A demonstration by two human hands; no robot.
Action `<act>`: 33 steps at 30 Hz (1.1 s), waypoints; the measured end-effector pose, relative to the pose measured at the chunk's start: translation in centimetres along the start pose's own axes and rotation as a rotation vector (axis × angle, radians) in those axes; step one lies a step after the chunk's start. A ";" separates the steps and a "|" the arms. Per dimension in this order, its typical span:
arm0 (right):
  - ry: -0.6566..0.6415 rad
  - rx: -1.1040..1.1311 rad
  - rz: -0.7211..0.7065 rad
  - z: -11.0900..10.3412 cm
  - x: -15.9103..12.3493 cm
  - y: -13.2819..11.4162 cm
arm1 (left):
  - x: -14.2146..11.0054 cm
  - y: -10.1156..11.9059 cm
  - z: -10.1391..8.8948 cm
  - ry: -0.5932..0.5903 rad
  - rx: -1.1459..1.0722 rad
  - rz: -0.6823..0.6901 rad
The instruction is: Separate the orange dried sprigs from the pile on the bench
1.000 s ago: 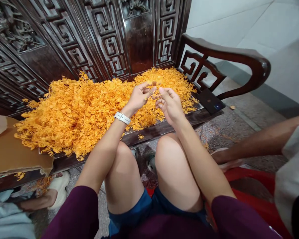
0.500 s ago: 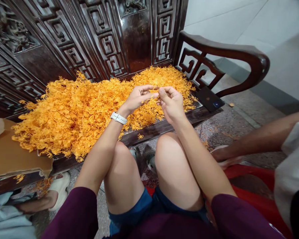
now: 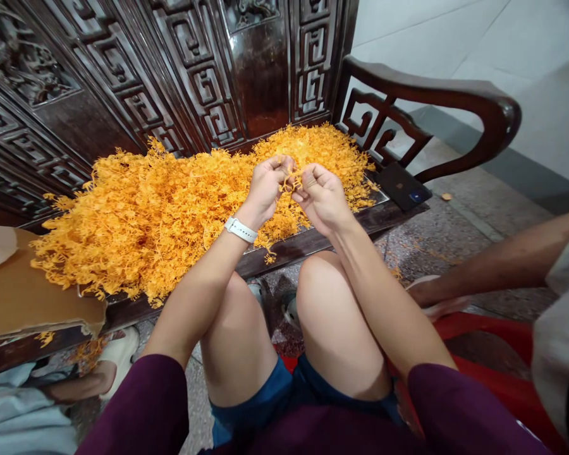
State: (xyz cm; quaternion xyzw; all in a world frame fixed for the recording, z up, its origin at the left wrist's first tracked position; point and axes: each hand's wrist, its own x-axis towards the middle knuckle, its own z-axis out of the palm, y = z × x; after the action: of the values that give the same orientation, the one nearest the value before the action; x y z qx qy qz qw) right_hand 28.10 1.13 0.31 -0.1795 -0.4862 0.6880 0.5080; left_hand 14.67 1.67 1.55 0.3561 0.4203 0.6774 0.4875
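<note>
Progress can be judged only in part: one small orange piece (image 3: 290, 183) is pinched between the drawn-together fingertips of the left hand (image 3: 267, 184) and the right hand (image 3: 325, 197), held over the front of a large orange heap (image 3: 156, 218). Far more appears to be left in that heap than is being handled. Its left part looks bushier and stringier, its right part lower and finer, but whether anything there is finished cannot be told. The heap is borne by a dark wooden bench (image 3: 370, 226), backed by a carved panel (image 3: 263, 82) and bounded at one end by a curved armrest (image 3: 431, 95), beside which a phone (image 3: 402, 186) is laid. Cardboard (image 3: 42, 291) is placed at the other end. Beyond are seen a pale wall (image 3: 422, 38), a speckled floor (image 3: 408, 237), a red stool (image 3: 497, 398) and another person's leg (image 3: 512, 265).
</note>
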 end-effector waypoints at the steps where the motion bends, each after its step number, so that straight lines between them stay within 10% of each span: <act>1: -0.039 0.033 -0.007 0.6 -0.7 -0.5 | 0.7 0.1 -0.5 0.067 -0.063 -0.024; 7: -0.690 0.052 -0.016 2.7 -4.0 -2.5 | 3.4 0.5 -5.3 0.247 -0.139 -0.072; 14: 0.045 0.113 0.259 -1.9 1.0 -0.4 | 2.3 0.4 -5.4 0.160 0.088 0.058; 25: 0.191 -0.013 0.143 -1.1 1.2 1.4 | 1.4 -0.3 -5.1 -0.320 0.303 -0.038; 33: 0.187 -0.108 0.088 -1.5 1.0 1.7 | 1.0 -0.5 -4.0 -0.328 0.349 0.038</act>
State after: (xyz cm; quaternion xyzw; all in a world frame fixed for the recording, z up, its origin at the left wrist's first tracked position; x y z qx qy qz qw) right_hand 27.88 2.71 -1.61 -0.2912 -0.4645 0.6626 0.5102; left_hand 11.04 1.79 -0.38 0.5482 0.4395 0.5364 0.4675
